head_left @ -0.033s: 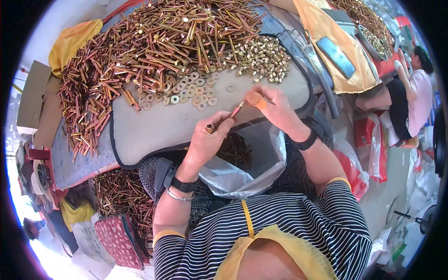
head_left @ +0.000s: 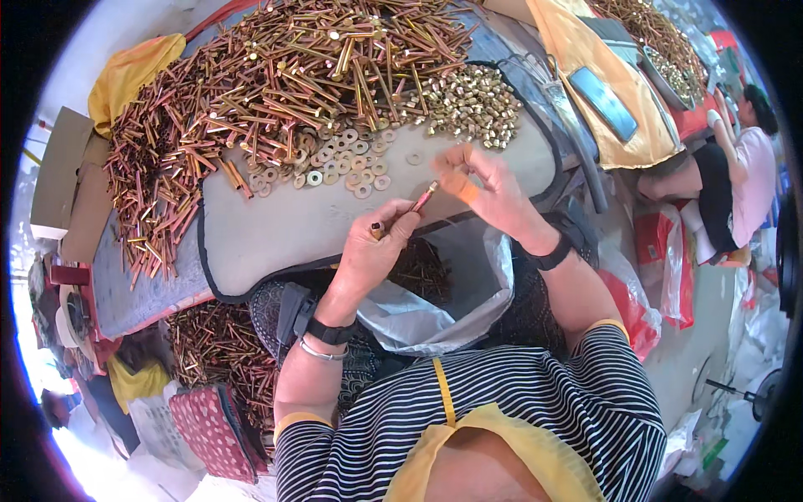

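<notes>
My left hand [head_left: 373, 251] is closed around a bolt [head_left: 425, 197], a reddish-gold rod tilted up to the right with a brassy tip. A dark-gold end [head_left: 376, 229] also shows at that fist; whether it belongs to the same bolt I cannot tell. My right hand [head_left: 495, 194], slightly smeared by motion, is just right of the tip with thumb and fingers apart. Orange tape [head_left: 458, 186] wraps one of its digits. Beyond the hands, flat washers [head_left: 358, 163] lie on a grey mat [head_left: 293, 226], with a pile of small brassy nuts [head_left: 473, 105] to their right.
A large heap of bolts [head_left: 276, 75] covers the table's far side. Below my hands an open white bag [head_left: 410, 322] sits at my lap, with more bolts [head_left: 222, 356] to the left. A phone [head_left: 602, 102] rests on orange cloth [head_left: 636, 146]. Another person [head_left: 736, 176] sits at right.
My right hand's fingers have spread and shifted slightly away from the bolt's tip. My left hand and the bolt have stayed in place.
</notes>
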`<action>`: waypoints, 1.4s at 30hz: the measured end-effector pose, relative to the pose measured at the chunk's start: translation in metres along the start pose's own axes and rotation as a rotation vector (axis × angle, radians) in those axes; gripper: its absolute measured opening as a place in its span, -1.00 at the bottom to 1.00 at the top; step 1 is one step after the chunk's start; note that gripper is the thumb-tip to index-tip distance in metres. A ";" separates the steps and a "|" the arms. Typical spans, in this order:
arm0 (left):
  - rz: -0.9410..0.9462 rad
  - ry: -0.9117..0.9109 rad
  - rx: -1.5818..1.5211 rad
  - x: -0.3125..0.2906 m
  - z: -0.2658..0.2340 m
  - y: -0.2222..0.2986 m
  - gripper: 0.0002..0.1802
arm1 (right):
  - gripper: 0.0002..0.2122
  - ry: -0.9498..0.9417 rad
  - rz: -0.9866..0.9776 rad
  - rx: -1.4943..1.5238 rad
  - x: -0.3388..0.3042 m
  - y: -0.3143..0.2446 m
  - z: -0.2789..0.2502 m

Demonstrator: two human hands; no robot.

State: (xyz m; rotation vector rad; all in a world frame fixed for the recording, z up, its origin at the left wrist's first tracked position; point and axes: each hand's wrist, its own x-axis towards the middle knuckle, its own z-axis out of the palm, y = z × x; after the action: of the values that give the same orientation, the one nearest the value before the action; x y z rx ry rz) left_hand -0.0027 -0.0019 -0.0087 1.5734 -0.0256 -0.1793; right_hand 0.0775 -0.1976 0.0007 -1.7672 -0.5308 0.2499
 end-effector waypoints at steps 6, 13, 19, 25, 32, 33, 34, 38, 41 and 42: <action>-0.013 -0.007 -0.010 0.000 0.003 0.004 -0.78 | -0.82 -0.001 -0.110 -0.203 -0.001 0.003 0.000; -0.046 -0.002 -0.016 -0.001 0.001 0.001 -0.78 | -0.82 -0.016 -0.134 -0.114 -0.002 -0.001 0.003; -0.026 -0.022 0.020 0.000 -0.001 0.001 -0.78 | -0.77 0.023 -0.204 -0.083 -0.002 -0.003 0.008; -0.033 -0.011 0.030 0.000 0.001 0.005 -0.77 | -0.79 0.031 -0.106 0.065 0.000 0.003 -0.001; -0.001 -0.012 0.049 0.000 -0.002 0.000 -0.77 | -0.84 0.037 -0.119 -0.057 -0.003 -0.009 0.001; -0.031 -0.012 0.042 0.000 -0.003 0.001 -0.76 | -0.85 0.103 -0.146 0.013 -0.003 -0.013 0.001; -0.027 -0.012 0.044 0.000 -0.003 0.001 -0.76 | -0.85 0.104 -0.150 0.012 -0.003 -0.011 0.004; 0.034 -0.030 0.062 -0.001 0.000 -0.002 -0.76 | -0.82 -0.032 -0.234 -0.056 -0.004 -0.006 0.008; 0.092 0.003 0.060 0.000 0.004 -0.006 -0.77 | -0.82 -0.039 -0.098 -0.120 -0.007 -0.017 0.006; 0.138 0.031 0.078 -0.001 0.003 -0.006 -0.78 | -0.83 -0.032 -0.036 -0.136 -0.008 -0.020 0.007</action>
State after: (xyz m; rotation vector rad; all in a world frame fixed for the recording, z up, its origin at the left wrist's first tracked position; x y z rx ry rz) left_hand -0.0046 -0.0051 -0.0149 1.6454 -0.1183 -0.0456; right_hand 0.0628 -0.1921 0.0176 -1.8864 -0.6141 0.2210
